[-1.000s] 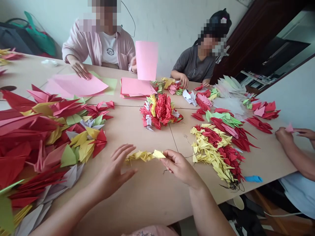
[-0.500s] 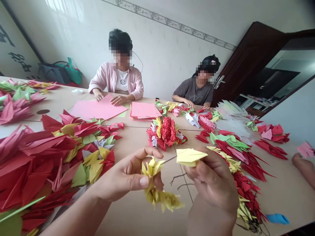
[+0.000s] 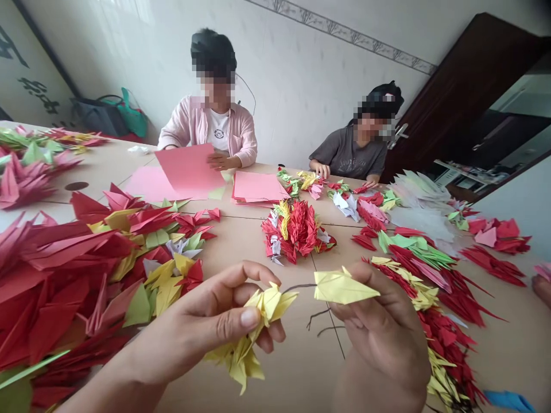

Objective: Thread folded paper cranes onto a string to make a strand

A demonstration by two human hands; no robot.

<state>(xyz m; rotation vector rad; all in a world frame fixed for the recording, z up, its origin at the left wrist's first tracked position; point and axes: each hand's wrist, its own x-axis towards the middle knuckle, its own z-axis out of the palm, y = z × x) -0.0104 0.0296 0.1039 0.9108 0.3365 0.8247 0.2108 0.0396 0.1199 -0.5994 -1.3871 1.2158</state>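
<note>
My left hand [image 3: 206, 330] is closed around a string of yellow folded paper cranes [image 3: 249, 338] that hangs down from my fingers. My right hand [image 3: 383, 332] pinches a single yellow paper crane [image 3: 342, 287] at the same height. A thin dark thread [image 3: 299, 285] runs between the bunch and the single crane. Both hands are raised above the light wooden table [image 3: 241, 241], near its front edge.
A big heap of red, yellow, green and pink paper cranes [image 3: 77, 269] lies at the left. A red and yellow cluster [image 3: 297, 229] sits in the middle, more strings [image 3: 430, 310] at the right. Two people across the table handle pink sheets [image 3: 189, 166] and small cranes. Another person's hand [image 3: 542, 287] is at the right edge.
My hands have lifted from the table with the yellow string and crane, my left hand closing on the bunch. The person in pink has raised a pink sheet.
</note>
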